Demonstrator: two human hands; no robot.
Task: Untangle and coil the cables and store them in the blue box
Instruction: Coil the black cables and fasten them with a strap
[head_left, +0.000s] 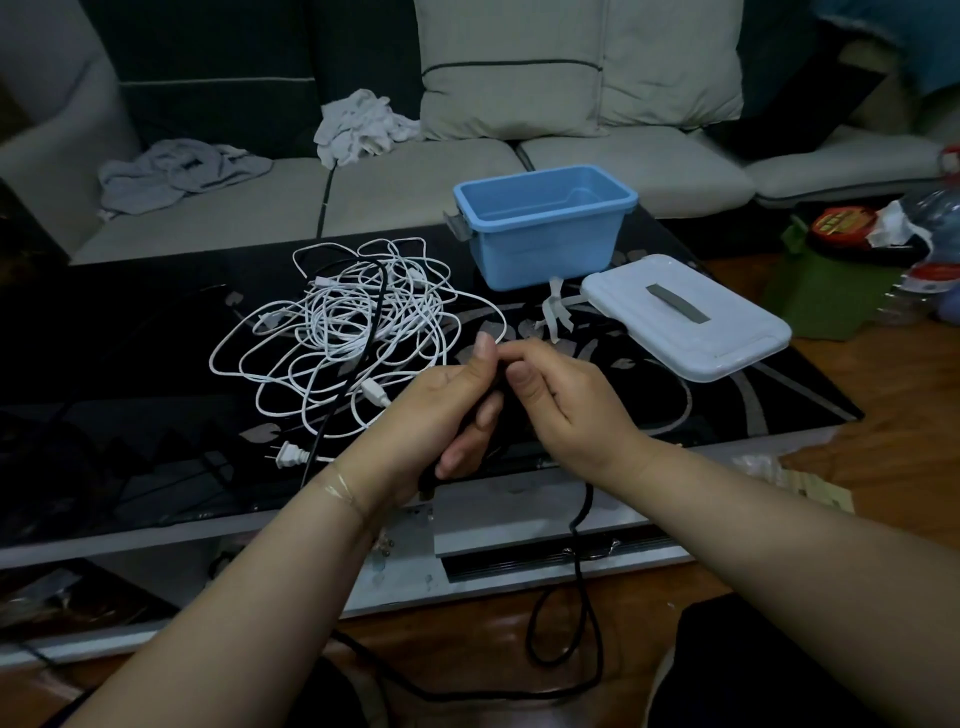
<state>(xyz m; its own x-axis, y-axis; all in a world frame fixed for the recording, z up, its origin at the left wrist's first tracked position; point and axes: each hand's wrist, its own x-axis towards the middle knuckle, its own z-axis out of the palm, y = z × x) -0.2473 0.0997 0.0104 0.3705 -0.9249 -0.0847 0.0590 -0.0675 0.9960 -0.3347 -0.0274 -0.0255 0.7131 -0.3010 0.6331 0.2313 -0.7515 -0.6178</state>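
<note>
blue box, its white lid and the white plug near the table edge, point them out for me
blue box (545, 249), head view, on its front wall
white lid (727, 343), head view, on its flat top beside the grey handle
white plug (289, 455), head view, on the plug body behind the prongs

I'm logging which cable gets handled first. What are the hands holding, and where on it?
Both the left hand and right hand grip the black cable near one end; the rest hangs to the floor.

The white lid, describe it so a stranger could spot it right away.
Start at the black glass table and find the open blue box near its far edge. The white lid lies flat just right of the box, at the table's right corner. Unlike the tangled white cables, it is a solid rectangle with a grey handle.
</note>
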